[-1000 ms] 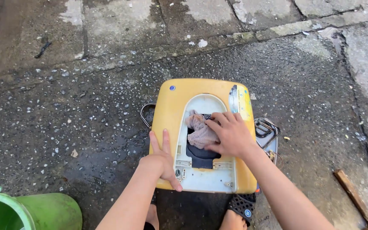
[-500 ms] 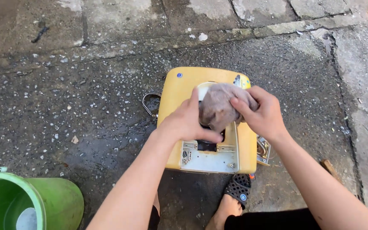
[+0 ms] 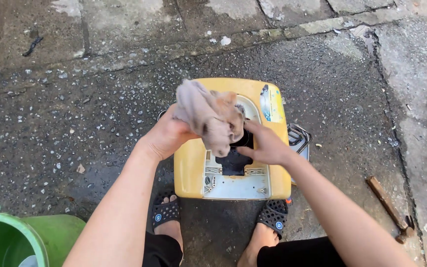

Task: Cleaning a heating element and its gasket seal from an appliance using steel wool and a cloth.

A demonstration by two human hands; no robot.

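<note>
Two bare hands are working over a yellow plastic housing that is lying on wet, gritty concrete ground, near the person's sandalled feet. The left hand is closing firmly around a crumpled grey-brown rag, lifting it just above the housing's far half. The right hand is resting partly open on the housing, fingers extending toward the dark central opening and possibly touching the rag's lower edge; whether it is gripping anything cannot be told. A white panel is forming the housing's near end, and a metal wire handle is projecting at its right. A green bucket is standing at the near left, and a hammer is lying at the near right, well apart from both hands. Judged from this arrangement, the housing is looking liable to slide on the wet ground if pressed unevenly, and the dangling rag is liable to snag on the opening's edges or drop onto the dirty concrete.
</note>
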